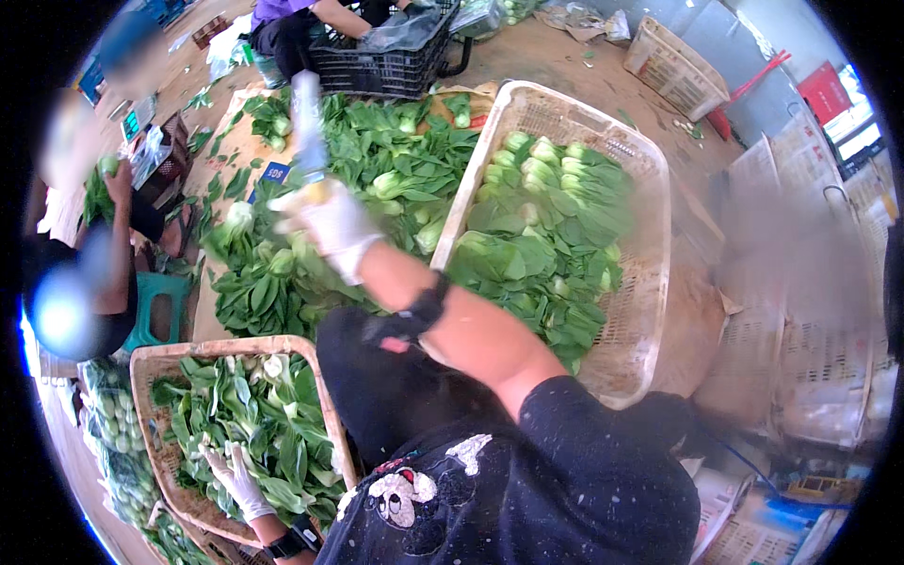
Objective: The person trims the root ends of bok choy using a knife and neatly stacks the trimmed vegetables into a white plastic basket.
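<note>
My right hand (pixel 337 229), in a white glove, is closed around a knife. The knife (pixel 307 121) points away from me, its wide blade blurred, above a heap of bok choy (pixel 400 165) on the ground. At lower left, my gloved left hand (pixel 235 480) has its fingers spread over loose bok choy leaves (pixel 250 405) in a crate (pixel 141 377); nothing shows in its grip. To the right of the heap, a larger pale crate (pixel 659 282) holds bok choy (pixel 556 226), partly laid in rows with stems away from me.
A person handles a plastic bag at a black crate (pixel 377 71) at the back. Another person at the left holds greens (pixel 99 193) near a teal stool (pixel 162 306). Bagged vegetables (pixel 118 424) lie at lower left; stacked crates (pixel 782 348) stand at right.
</note>
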A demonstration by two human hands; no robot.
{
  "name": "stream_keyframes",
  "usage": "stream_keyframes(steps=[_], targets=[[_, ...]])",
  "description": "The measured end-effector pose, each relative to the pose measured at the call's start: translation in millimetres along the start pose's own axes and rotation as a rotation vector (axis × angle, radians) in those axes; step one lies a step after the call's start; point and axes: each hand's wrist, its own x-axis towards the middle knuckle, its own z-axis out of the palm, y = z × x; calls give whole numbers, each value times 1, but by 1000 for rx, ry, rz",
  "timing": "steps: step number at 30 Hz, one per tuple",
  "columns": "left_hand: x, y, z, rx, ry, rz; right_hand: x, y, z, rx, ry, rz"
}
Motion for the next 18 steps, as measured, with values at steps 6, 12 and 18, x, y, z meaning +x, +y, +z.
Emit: stream_keyframes(steps=[6, 12, 18], targets=[[-5, 75, 39, 176, -180, 251, -37, -97, -248, -862, 607, -259], [5, 119, 105, 171, -398, 254, -79, -73, -448, -1772, 210, 74], [-6, 139, 94, 204, -377, 164, -64, -68, -407, -2065, 85, 235]])
